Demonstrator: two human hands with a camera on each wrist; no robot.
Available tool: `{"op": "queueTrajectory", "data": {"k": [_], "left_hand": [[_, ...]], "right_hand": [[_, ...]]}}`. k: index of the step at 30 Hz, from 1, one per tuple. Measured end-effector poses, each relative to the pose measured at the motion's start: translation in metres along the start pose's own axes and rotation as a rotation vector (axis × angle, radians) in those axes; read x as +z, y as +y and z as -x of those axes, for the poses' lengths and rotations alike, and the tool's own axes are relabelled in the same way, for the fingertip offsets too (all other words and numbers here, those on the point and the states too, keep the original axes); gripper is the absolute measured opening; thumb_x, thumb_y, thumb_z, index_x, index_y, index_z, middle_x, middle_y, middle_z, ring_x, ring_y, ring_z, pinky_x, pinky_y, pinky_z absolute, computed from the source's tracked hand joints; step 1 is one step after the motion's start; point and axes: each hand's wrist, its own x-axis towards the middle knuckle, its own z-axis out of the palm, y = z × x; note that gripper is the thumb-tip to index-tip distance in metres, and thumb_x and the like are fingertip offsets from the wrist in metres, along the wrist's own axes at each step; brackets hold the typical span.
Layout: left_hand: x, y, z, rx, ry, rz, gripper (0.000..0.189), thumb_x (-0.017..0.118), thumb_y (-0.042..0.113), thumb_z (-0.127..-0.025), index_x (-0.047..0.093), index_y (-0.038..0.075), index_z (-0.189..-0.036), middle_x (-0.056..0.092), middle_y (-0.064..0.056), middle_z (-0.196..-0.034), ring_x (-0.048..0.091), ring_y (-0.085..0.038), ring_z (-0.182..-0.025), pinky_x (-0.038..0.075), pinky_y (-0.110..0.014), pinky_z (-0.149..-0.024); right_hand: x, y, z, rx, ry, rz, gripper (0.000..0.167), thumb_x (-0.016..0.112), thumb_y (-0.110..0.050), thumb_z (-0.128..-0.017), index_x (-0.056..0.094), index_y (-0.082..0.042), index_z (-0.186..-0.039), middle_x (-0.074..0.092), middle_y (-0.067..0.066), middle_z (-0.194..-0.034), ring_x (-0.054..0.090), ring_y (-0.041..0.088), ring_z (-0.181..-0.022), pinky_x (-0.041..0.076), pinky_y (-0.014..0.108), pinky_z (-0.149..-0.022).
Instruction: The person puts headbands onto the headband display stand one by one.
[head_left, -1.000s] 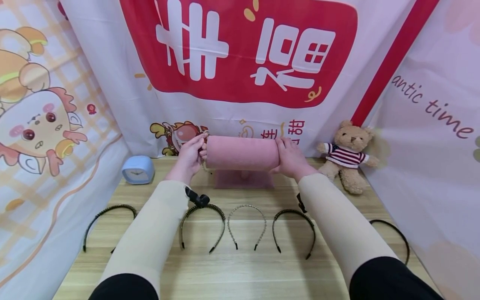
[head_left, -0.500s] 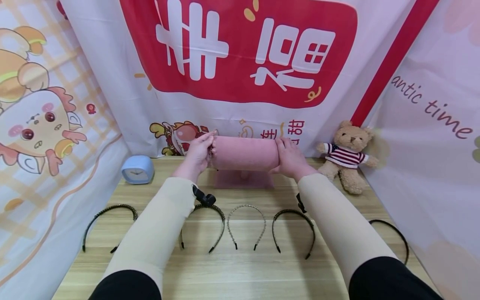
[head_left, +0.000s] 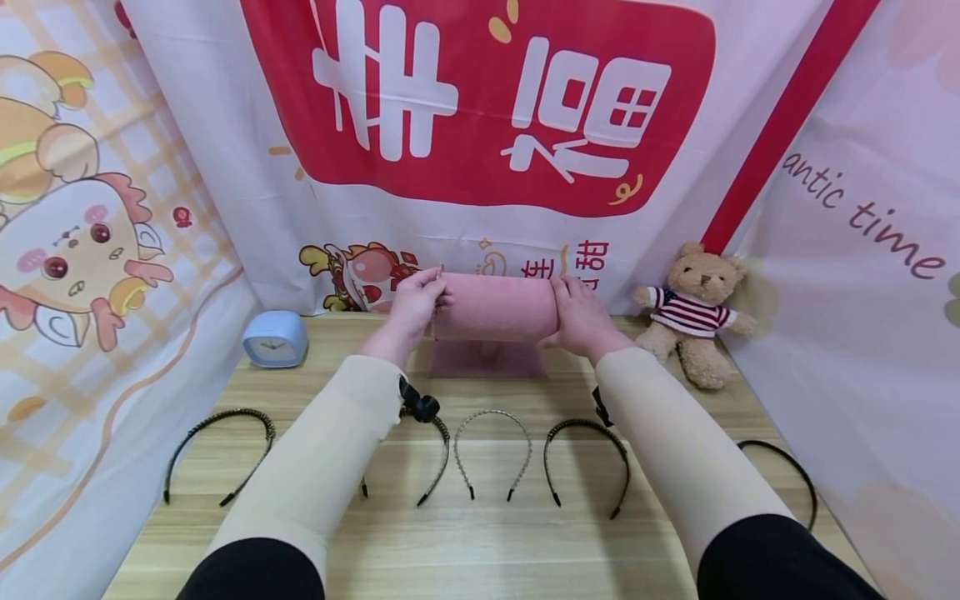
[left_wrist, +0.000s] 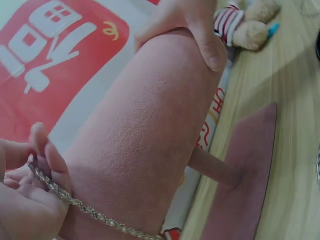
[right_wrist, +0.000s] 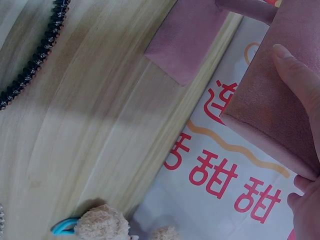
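Note:
A pink padded display stand [head_left: 498,307], a horizontal roll on a post and a flat base [left_wrist: 245,170], stands at the back of the table. My left hand [head_left: 412,310] pinches a thin beaded headband [left_wrist: 95,214] near the roll's left end. In the left wrist view the headband crosses the front of the roll, with its upper part between thumb and fingers. My right hand [head_left: 585,315] grips the roll's right end, thumb on the near side [right_wrist: 295,75] and fingers round the back. My left hand covers some of the roll's left end.
Several headbands lie in a row, among them a dark one [head_left: 587,422] and a silvery one [head_left: 493,412]. A blue clock [head_left: 275,340] stands back left, a teddy bear [head_left: 696,312] back right. Printed cloth [head_left: 480,192] hangs behind the wooden table [head_left: 480,550].
My left hand has moved right along the roll with the headband, from just beyond its left end to over that end. My right hand and the stand have stayed in place.

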Motion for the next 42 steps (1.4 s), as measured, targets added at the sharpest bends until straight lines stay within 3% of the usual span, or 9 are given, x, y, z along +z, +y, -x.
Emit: {"op": "queueTrajectory", "data": {"k": [4, 7, 12, 16, 24, 27, 31, 37, 42], "left_hand": [[0.004, 0.005, 0.003, 0.008, 0.030, -0.201, 0.048, 0.049, 0.000, -0.101, 0.039, -0.003, -0.148, 0.062, -0.023, -0.123, 0.067, -0.022, -0.097, 0.055, -0.027, -0.082], [0.005, 0.009, 0.005, 0.040, 0.058, -0.339, 0.049, 0.049, -0.003, -0.098, 0.041, -0.004, -0.147, 0.059, -0.021, -0.130, 0.061, -0.026, -0.113, 0.051, -0.032, -0.094], [0.002, 0.018, 0.011, 0.117, 0.064, -0.647, 0.046, 0.050, 0.006, -0.097, 0.049, 0.000, -0.143, 0.058, -0.016, -0.135, 0.052, -0.024, -0.124, 0.045, -0.036, -0.102], [-0.002, 0.025, 0.013, 0.143, 0.009, -0.852, 0.045, 0.047, 0.010, -0.098, 0.052, 0.005, -0.143, 0.057, -0.012, -0.138, 0.049, -0.024, -0.128, 0.042, -0.042, -0.104], [-0.017, 0.033, 0.015, 0.320, -0.077, -1.030, 0.037, 0.055, 0.014, -0.100, 0.061, 0.012, -0.137, 0.056, -0.010, -0.137, 0.045, -0.032, -0.130, 0.032, -0.052, -0.109], [-0.026, 0.030, 0.011, 0.359, -0.188, -1.179, 0.054, 0.064, 0.022, -0.097, 0.048, 0.015, -0.148, 0.044, -0.008, -0.151, 0.032, -0.032, -0.141, 0.020, -0.058, -0.113], [-0.035, 0.022, 0.003, 0.342, -0.336, -1.341, 0.089, 0.078, 0.033, -0.086, 0.028, 0.019, -0.158, 0.024, -0.005, -0.162, 0.012, -0.030, -0.148, 0.005, -0.062, -0.115], [-0.040, 0.017, -0.010, 0.371, -0.342, -1.416, 0.101, 0.085, 0.043, -0.076, 0.029, 0.022, -0.157, 0.031, 0.001, -0.159, 0.015, -0.029, -0.148, 0.002, -0.059, -0.116], [-0.034, 0.018, -0.018, 0.380, -0.350, -1.441, 0.099, 0.081, 0.053, -0.076, 0.032, 0.021, -0.156, 0.034, 0.003, -0.157, 0.017, -0.028, -0.148, 0.002, -0.057, -0.117]], "right_hand": [[-0.001, -0.002, 0.001, 0.006, -0.001, -0.010, 0.121, 0.093, -0.044, -0.063, 0.025, 0.002, -0.151, 0.029, 0.023, -0.148, 0.027, 0.038, -0.138, 0.019, 0.051, -0.117], [-0.003, -0.004, 0.002, 0.015, -0.006, -0.017, 0.120, 0.093, -0.044, -0.063, 0.025, 0.002, -0.151, 0.029, 0.023, -0.148, 0.027, 0.038, -0.138, 0.020, 0.050, -0.116], [-0.005, -0.006, 0.003, 0.024, -0.011, -0.013, 0.121, 0.092, -0.045, -0.063, 0.024, 0.001, -0.152, 0.028, 0.023, -0.150, 0.027, 0.038, -0.138, 0.020, 0.049, -0.117], [-0.004, -0.005, 0.003, 0.019, -0.010, -0.011, 0.120, 0.092, -0.045, -0.064, 0.024, 0.001, -0.152, 0.029, 0.023, -0.150, 0.027, 0.038, -0.139, 0.019, 0.049, -0.117], [-0.002, -0.004, 0.003, 0.013, -0.012, -0.021, 0.124, 0.093, -0.043, -0.064, 0.020, 0.000, -0.154, 0.026, 0.024, -0.151, 0.026, 0.039, -0.139, 0.019, 0.050, -0.117], [-0.002, -0.004, 0.003, 0.012, -0.006, -0.023, 0.124, 0.093, -0.043, -0.063, 0.020, 0.000, -0.153, 0.026, 0.024, -0.151, 0.027, 0.040, -0.138, 0.020, 0.050, -0.117], [-0.001, -0.004, 0.004, 0.020, -0.010, -0.026, 0.123, 0.093, -0.042, -0.063, 0.021, 0.001, -0.153, 0.025, 0.023, -0.152, 0.027, 0.039, -0.139, 0.021, 0.050, -0.117], [-0.001, -0.004, 0.003, 0.022, -0.017, -0.039, 0.122, 0.093, -0.041, -0.064, 0.020, 0.001, -0.154, 0.025, 0.024, -0.152, 0.027, 0.040, -0.138, 0.022, 0.050, -0.116], [-0.002, -0.004, 0.003, 0.026, -0.009, -0.040, 0.123, 0.093, -0.041, -0.063, 0.021, 0.000, -0.153, 0.025, 0.024, -0.151, 0.028, 0.040, -0.138, 0.023, 0.051, -0.116]]}}
